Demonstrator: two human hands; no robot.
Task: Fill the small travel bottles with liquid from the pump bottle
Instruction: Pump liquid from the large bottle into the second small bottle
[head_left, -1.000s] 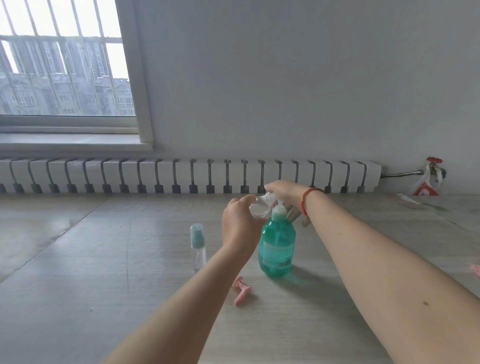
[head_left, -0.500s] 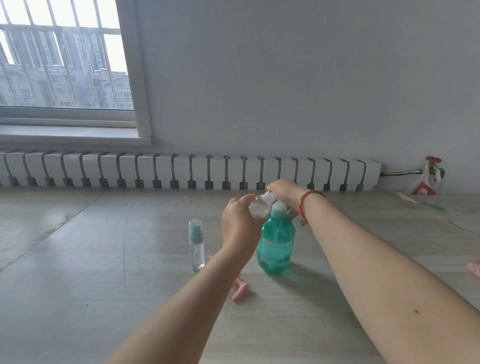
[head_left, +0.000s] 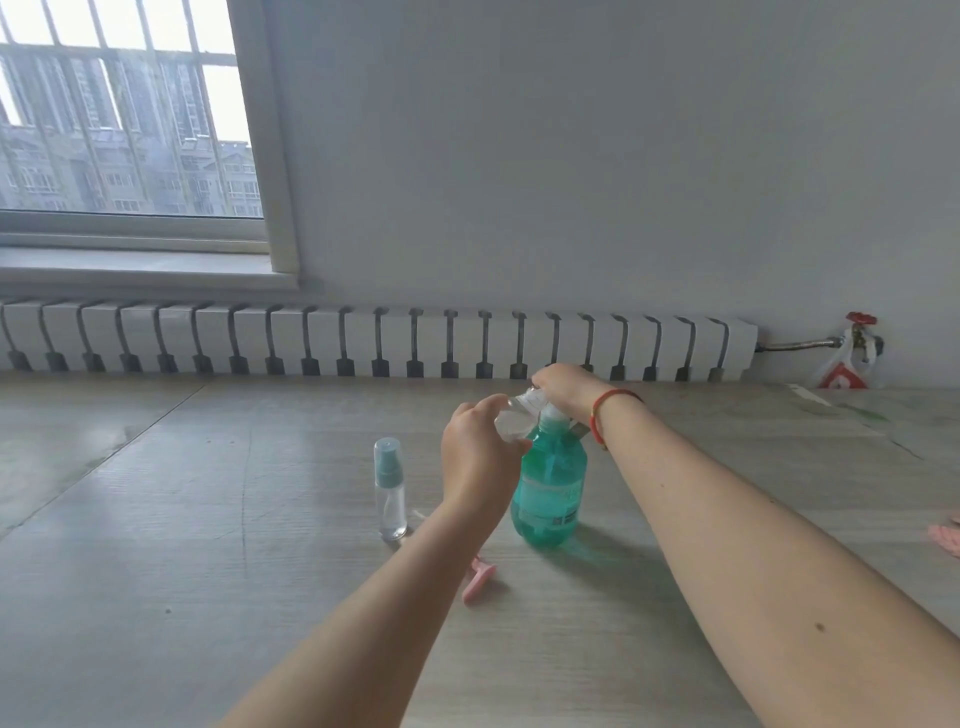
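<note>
A pale wood-grain table (head_left: 156, 597) fills the lower half of the frame, with a long white radiator (head_left: 363, 338) along its far edge and a barred window (head_left: 124, 114) in the upper left, cut off by the frame's top and left edges. Both bare forearms run in from the bottom edge, so elbows and everything beyond are out of view.

At centre frame stands the green pump bottle (head_left: 549, 488), upright on the table; its left flank is partly covered by the left hand and its pump head is mostly hidden under the right hand. The right hand (head_left: 569, 387), with a red bracelet (head_left: 602, 410) at the wrist, rests on top of the pump; its fingers curve down over it, but the fingertips are hidden. The left hand (head_left: 475, 457) is curled around a clear small travel bottle (head_left: 514, 418), held tilted just beside the pump's neck; whether its mouth meets the spout is hard to make out.

To the left, near the hand, a second travel bottle (head_left: 389, 488) stands upright with a teal spray cap. A pink piece (head_left: 478, 577) lies below centre, partly hidden by the left forearm.
</note>
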